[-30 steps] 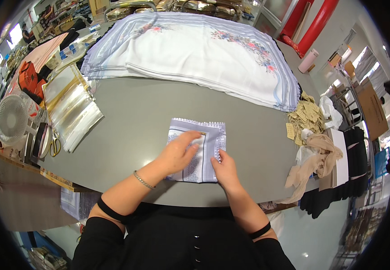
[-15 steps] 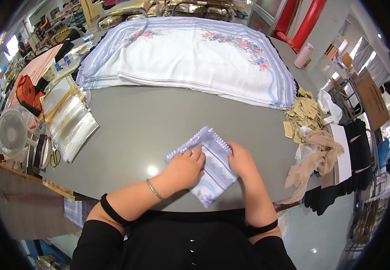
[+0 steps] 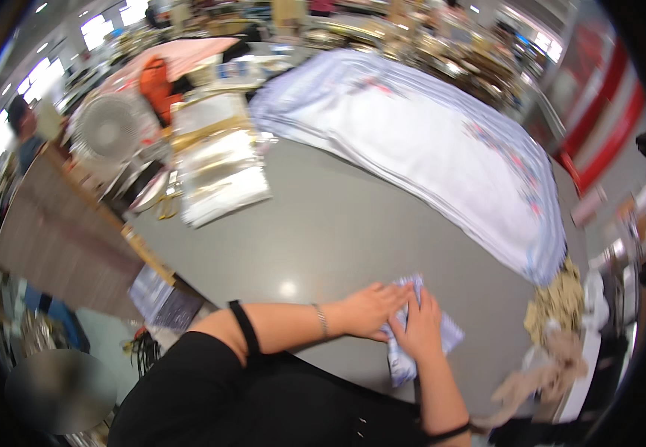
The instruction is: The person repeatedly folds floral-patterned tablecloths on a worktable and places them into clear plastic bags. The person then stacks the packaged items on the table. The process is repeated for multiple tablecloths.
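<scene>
Here, a folded lilac cloth (image 3: 403, 368) lies near the front edge of the counter (image 3: 338, 223), beneath the left hand (image 3: 371, 308) and right hand (image 3: 423, 328); their fingers (image 3: 395, 295) are outstretched, and whether they grip it I can't make out. Beige fabric (image 3: 563, 359) droops beside a white box (image 3: 583, 381), contents hidden; clear bags (image 3: 222, 175) lie stacked leftward.

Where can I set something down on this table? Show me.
Bare table lies between bags, white stack and left hand; another patch between folded cloth and tags. Crowded: left end, with fan and scissors; right end, with tan fabric.

Left grip (image 3: 371, 311) palm-down, right grip (image 3: 423, 331) beside it
</scene>
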The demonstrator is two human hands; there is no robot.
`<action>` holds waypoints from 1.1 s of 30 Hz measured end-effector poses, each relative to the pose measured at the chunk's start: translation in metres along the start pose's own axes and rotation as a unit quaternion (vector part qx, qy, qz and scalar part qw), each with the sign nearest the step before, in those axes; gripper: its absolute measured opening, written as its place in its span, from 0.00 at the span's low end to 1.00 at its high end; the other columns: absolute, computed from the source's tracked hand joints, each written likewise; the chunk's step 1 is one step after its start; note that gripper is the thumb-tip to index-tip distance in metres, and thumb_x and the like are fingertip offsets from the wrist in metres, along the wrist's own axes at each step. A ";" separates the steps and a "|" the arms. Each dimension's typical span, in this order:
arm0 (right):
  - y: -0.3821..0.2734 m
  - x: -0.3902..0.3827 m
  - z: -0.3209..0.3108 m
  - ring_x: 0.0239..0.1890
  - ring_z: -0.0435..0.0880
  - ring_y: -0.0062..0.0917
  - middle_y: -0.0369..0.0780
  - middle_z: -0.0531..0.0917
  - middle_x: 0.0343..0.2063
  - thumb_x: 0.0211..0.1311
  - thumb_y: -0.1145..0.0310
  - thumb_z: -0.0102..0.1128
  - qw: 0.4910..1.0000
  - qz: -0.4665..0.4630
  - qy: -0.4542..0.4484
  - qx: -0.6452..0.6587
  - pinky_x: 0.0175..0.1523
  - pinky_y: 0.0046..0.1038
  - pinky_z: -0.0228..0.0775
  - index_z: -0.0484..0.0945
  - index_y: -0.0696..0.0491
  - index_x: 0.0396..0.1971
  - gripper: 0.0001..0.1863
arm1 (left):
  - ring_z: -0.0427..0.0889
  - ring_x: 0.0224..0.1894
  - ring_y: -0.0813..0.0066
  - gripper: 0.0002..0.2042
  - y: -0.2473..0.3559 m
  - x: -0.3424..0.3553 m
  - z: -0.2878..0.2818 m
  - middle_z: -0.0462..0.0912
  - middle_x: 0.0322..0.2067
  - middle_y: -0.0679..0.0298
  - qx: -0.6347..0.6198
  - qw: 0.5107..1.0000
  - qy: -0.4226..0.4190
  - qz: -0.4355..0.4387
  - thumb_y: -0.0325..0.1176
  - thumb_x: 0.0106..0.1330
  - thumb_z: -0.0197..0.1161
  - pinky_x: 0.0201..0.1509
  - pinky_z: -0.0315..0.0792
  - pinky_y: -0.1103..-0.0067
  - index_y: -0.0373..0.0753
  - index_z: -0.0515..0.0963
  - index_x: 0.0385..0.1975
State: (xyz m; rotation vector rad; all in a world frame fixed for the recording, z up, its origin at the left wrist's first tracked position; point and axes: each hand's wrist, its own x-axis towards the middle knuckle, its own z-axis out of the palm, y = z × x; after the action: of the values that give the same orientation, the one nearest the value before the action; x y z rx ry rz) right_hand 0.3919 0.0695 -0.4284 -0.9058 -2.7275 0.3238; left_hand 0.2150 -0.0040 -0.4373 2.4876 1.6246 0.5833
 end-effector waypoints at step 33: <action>0.008 -0.013 -0.002 0.51 0.72 0.49 0.55 0.74 0.50 0.51 0.72 0.62 0.995 0.013 0.042 0.085 0.57 0.41 0.65 0.69 0.62 0.54 0.28 | 0.81 0.26 0.57 0.07 -0.018 -0.071 -0.003 0.77 0.23 0.56 0.005 1.000 0.019 -0.017 0.33 0.61 0.52 0.28 0.75 0.64 0.37 0.73 0.32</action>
State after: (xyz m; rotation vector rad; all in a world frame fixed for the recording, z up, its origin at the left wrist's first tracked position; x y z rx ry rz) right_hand 0.4067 0.0684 -0.4309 -0.8872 -2.5670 0.5035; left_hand 0.1731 -0.0605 -0.4581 2.4655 1.6840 0.6242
